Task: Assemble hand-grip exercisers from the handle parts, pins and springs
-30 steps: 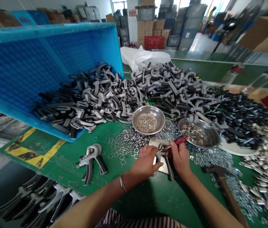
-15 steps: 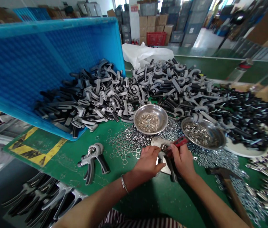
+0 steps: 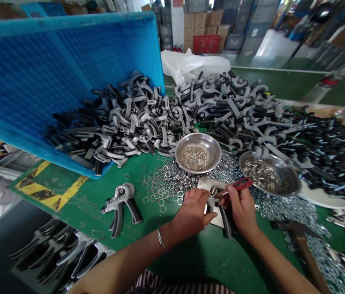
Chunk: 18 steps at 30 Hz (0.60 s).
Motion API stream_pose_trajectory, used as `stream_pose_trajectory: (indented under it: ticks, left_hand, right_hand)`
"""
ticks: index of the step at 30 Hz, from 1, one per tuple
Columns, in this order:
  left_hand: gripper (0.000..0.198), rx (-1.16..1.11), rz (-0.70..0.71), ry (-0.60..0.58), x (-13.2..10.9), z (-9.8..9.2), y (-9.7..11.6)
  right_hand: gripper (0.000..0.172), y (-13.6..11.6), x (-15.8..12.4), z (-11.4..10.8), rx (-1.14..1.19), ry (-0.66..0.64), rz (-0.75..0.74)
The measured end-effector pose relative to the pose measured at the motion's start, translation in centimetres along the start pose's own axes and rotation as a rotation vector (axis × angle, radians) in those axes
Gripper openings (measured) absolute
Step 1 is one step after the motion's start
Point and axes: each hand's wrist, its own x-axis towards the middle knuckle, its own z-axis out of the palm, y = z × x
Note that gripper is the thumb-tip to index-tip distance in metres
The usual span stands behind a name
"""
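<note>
Item in hand: one grey-and-black hand grip exerciser (image 3: 219, 210), sitting on a steel plate (image 3: 205, 183) on the green surface (image 3: 190, 261), is being held by the left hand (image 3: 192, 213), its fingers closing around the grip's upper end. The right hand (image 3: 242, 212) is pinching a red-handled screwdriver (image 3: 241, 184), its thin shaft pointing toward the grip's head. A metal bangle (image 3: 160, 239) is sitting on the left wrist. Nearby stock: a steel bowl of small rings (image 3: 198, 153) is standing just beyond the plate, a second steel bowl of short metal pieces (image 3: 269, 173) is standing to its right, and loose metal rings (image 3: 160, 183) are lying scattered between the plate and a finished-looking hand grip (image 3: 121, 208). A tipped blue plastic crate (image 3: 68, 69) is spilling a heap of grey-and-black grip handles (image 3: 135, 118), and a wooden-handled hammer (image 3: 302, 249) is lying at right. Labels: a small red sign (image 3: 177, 3) is showing on a far pillar, too small to read.
</note>
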Motion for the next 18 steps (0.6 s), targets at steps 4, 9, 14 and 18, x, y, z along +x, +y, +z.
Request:
stream_pose_trajectory:
  ticks: [4, 9, 14, 18]
  left_hand:
    - [0.055, 0.016, 0.018, 0.012, -0.1, 0.3, -0.1]
    - [0.053, 0.05, 0.001, -0.004, -0.1, 0.1, 0.1]
    - [0.049, 0.088, -0.013, -0.033, -0.1, -0.1, 0.5]
    - [0.051, 0.11, -0.071, -0.024, -0.5, -0.2, 0.8]
  right_hand:
    - [0.032, 0.6, 0.0, 0.0, -0.273, -0.011, -0.126]
    - [0.037, -1.4, 1.5, 0.5, -0.41, -0.069, -0.267]
    - [0.053, -4.6, 2.2, 0.2, -0.006, -0.141, -0.113]
    - [0.039, -1.6, 1.6, -4.0, 0.004, -0.232, 0.059]
